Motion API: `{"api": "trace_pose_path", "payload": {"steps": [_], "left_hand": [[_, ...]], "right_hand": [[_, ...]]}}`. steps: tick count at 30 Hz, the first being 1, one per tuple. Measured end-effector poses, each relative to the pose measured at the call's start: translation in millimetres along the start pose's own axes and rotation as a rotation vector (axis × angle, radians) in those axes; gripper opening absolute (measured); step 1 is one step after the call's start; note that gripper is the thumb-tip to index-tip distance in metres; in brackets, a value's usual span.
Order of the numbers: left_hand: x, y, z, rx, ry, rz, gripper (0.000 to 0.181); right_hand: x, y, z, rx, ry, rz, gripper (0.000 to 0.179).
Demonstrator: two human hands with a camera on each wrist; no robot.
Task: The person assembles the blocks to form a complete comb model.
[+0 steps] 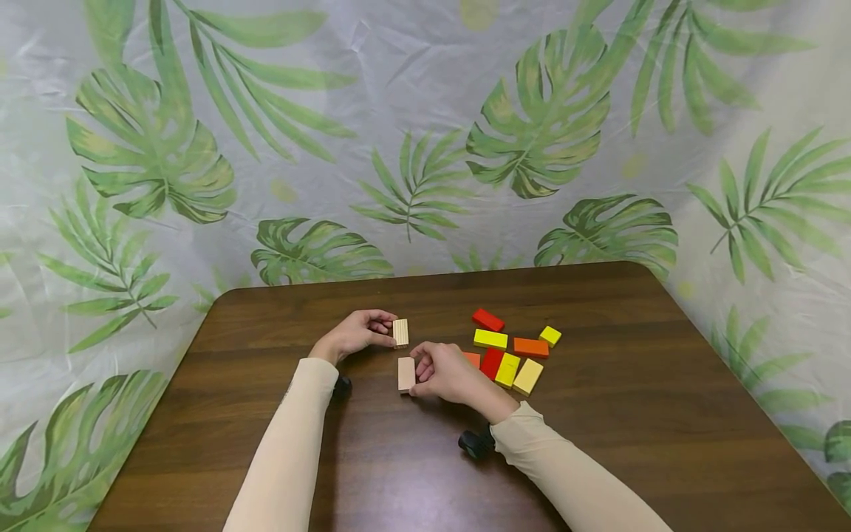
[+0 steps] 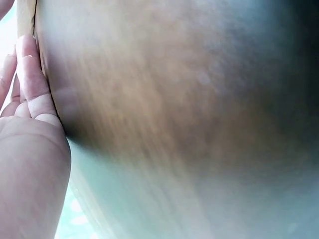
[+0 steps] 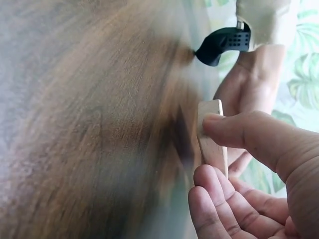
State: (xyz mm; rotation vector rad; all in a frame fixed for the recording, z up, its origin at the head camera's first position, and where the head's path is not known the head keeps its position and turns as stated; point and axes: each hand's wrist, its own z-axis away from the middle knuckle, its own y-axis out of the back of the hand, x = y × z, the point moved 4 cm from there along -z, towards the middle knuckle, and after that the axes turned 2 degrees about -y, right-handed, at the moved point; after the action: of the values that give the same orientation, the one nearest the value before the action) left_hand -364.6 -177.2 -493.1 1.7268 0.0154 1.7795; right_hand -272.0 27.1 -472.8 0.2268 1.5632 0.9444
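My left hand [image 1: 359,332] pinches a pale wooden block with striped grain [image 1: 400,333] between thumb and fingers, near the middle of the table. In the left wrist view only part of that hand [image 2: 32,94] shows, at the left edge. Just nearer to me, my right hand [image 1: 448,373] grips a plain, pinkish-tan wooden block [image 1: 406,374] from its right side. The right wrist view shows the thumb on one face of this block [image 3: 212,142] and the fingers at its lower end. A small gap separates the two blocks in the head view.
Right of the hands lie several loose blocks, among them a red block [image 1: 488,319], a yellow block [image 1: 490,339], an orange block [image 1: 531,348] and a cream block [image 1: 528,377]. The brown wooden table [image 1: 631,414] meets a leaf-patterned curtain [image 1: 425,111] behind.
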Motion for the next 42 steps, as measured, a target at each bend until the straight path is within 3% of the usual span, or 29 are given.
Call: {"api": "trace_pose_path", "payload": {"steps": [33,42], "left_hand": [[2.1,-2.5,-0.5,-0.016,-0.007,-0.010,0.054],[0.8,-2.2,0.6,-0.012,0.005,-0.041,0.053]], "right_hand": [[-1.4,-7.9,-21.6,0.053,-0.043,0.040,0.055],[-6.8,-10.1,-20.2,0.056,0.024,0.091,0.054]]}}
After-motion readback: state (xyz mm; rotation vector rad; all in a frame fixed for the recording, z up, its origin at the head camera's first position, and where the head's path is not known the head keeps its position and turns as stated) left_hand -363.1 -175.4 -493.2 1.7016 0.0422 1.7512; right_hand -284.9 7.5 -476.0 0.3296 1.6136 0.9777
